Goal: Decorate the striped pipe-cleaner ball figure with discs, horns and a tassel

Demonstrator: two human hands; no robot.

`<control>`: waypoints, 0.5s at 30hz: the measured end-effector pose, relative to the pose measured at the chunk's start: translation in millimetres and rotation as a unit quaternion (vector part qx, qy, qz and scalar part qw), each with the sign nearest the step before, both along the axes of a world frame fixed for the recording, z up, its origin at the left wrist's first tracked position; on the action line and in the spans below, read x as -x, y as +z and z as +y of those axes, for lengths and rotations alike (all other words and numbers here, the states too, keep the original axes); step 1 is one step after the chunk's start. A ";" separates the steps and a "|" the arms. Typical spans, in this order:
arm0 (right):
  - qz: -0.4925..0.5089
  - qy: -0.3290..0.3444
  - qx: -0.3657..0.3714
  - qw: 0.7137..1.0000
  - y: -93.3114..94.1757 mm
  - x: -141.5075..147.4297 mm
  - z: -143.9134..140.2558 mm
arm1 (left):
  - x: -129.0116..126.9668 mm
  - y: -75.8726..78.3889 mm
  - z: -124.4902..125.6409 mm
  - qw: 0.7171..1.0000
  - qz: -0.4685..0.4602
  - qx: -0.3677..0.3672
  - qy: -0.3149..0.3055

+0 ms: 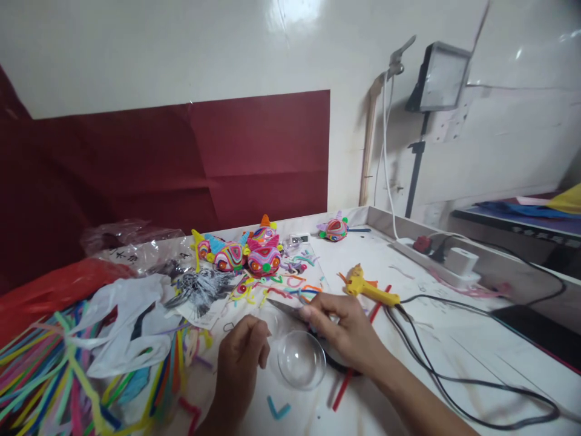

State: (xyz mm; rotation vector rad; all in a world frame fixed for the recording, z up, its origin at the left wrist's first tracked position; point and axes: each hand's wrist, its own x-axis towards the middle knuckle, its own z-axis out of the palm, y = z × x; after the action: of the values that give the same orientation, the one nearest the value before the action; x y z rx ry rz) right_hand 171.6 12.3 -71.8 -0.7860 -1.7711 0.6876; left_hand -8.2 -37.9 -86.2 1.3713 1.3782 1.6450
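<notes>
**Scissors and dome at the desk edge**

Hands low in my view, both over the white table (454, 357). My right hand (345, 330) has fingers pressed together around what looks like a pair of scissors (290, 310); the grey blades poke out to the left past the fingertips, handles hidden under the palm. My left hand (240, 354) is curled into a loose fist, thumb and forefinger closed as if pinching something thin; I cannot tell what, if anything, sits between them.

Clear plastic dome (302, 359) rests on the table between the two hands, just beside the right wrist, touching neither as far as I can see.

Handling, my judgement: the dome looks light, stiff and slippery, likely to skate or crack if squeezed; best taken by the rim. Scissors are rigid and should be held by the handles, blades kept away from the left fingers.

Around: pipe cleaners (54, 375) heaped at left, finished coiled figures (249, 251) behind, yellow glue gun (370, 289) with its cable at right.
</notes>
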 end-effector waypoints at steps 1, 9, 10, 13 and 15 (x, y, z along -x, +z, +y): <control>-0.023 0.032 -0.015 0.999 -1.3 3.4 -3.7 | 0.4 -0.4 0.5 1.000 -0.005 -0.001 0.000; -0.094 0.130 -0.141 0.977 -2.8 13.0 -16.9 | 1.6 -5.3 3.8 0.998 -0.050 0.033 -0.010; -0.097 0.145 -0.146 0.974 -1.7 13.6 -18.7 | 1.9 -6.5 4.1 0.998 -0.059 0.035 0.001; -0.108 0.186 -0.145 0.966 -3.4 18.2 -22.9 | 3.2 -10.5 5.0 0.996 -0.073 0.039 0.015; -0.110 0.193 -0.166 0.961 -11.9 24.0 -23.0 | 3.5 -12.0 5.2 0.997 -0.070 0.037 0.008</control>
State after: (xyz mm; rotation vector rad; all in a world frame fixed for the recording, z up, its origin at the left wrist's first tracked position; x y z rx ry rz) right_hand 147.6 -10.7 -83.7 -0.2974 -2.2025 0.5439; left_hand -11.6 -32.7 -98.2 1.1826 1.3575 1.6508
